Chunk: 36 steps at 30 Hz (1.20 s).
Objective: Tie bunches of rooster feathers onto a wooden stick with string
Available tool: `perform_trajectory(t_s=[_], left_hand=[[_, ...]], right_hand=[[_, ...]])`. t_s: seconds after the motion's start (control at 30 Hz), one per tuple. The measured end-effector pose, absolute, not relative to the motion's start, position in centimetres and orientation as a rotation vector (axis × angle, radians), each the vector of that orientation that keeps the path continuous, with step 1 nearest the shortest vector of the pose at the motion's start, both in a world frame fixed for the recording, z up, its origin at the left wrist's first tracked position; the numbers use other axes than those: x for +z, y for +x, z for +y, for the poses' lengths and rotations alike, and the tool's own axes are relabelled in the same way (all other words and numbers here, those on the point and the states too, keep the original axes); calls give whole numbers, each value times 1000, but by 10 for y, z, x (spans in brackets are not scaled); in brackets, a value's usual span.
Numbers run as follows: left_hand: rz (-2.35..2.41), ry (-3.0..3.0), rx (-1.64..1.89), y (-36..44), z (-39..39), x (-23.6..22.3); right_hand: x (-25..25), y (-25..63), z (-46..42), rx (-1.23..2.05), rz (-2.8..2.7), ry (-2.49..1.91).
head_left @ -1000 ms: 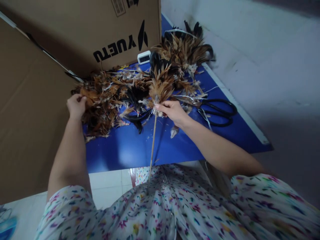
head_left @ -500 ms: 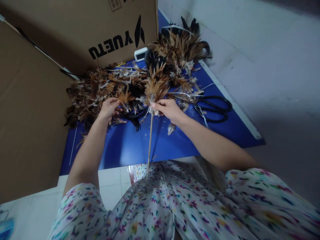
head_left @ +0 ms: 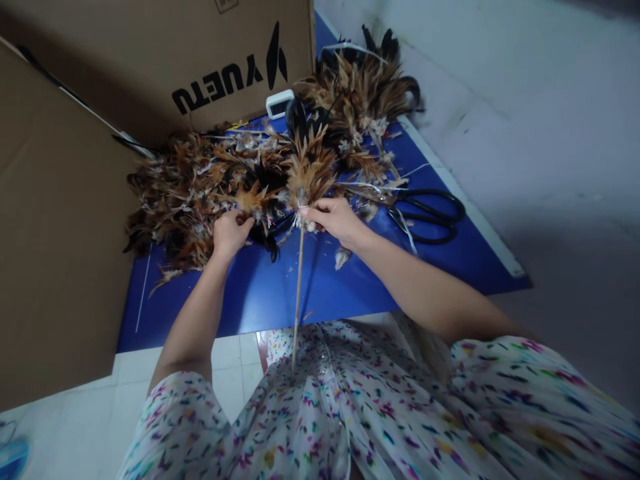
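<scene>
My right hand (head_left: 334,219) pinches the base of a feather duster (head_left: 311,170), where brown and black feathers meet a thin wooden stick (head_left: 299,287). The stick points back toward my body, its near end against my patterned clothing. To the left, my left hand (head_left: 233,232) has its thumb and finger together on the base of a small orange-brown feather tuft (head_left: 253,199). Around and behind that hand spreads a heap of brown feathers (head_left: 175,180). Dark feathers lie between the two hands.
Black-handled scissors (head_left: 430,215) lie right of my right hand on the blue tabletop (head_left: 280,300). A larger feather bundle (head_left: 370,90) sits at the back. A small white device (head_left: 280,105) stands by the cardboard box (head_left: 150,60). A wall borders the right side.
My left hand has moved right and slightly nearer to me, closing at the small tuft's base. My right hand stays on the duster's base.
</scene>
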State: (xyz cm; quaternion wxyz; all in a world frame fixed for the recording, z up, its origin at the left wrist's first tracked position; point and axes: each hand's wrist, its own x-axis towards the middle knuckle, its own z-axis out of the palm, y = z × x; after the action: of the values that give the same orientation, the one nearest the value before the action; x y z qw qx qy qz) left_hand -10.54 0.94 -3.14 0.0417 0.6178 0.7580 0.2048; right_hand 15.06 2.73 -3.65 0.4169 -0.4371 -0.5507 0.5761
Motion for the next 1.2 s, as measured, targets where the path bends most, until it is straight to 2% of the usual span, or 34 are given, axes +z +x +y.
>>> perform_trajectory(t_s=[0.17,0.33,0.43,0.57,0.7,0.87,1.2], left_hand=[[2365,1924,703,-117,15,-33],[2364,1854,1345,-127,9,-8],[1999,1587,1586,-109,2,8],[1488,1266,1558,-59,-12,18],[1254,1062,1403,-17,-21,13],[1177,931,1292,4,-23,-2],[1318,920,1243,3,-27,-16]], right_hand=[[-39,150,29,1429,-1392,-1092],[-37,149,28,1483,-1314,-1059],[-37,148,29,1530,-1274,-1021],[-36,146,29,1588,-1212,-991],[-33,146,28,1637,-1170,-929],[-30,146,25,1646,-1146,-920],[-31,140,23,1564,-1152,-938]])
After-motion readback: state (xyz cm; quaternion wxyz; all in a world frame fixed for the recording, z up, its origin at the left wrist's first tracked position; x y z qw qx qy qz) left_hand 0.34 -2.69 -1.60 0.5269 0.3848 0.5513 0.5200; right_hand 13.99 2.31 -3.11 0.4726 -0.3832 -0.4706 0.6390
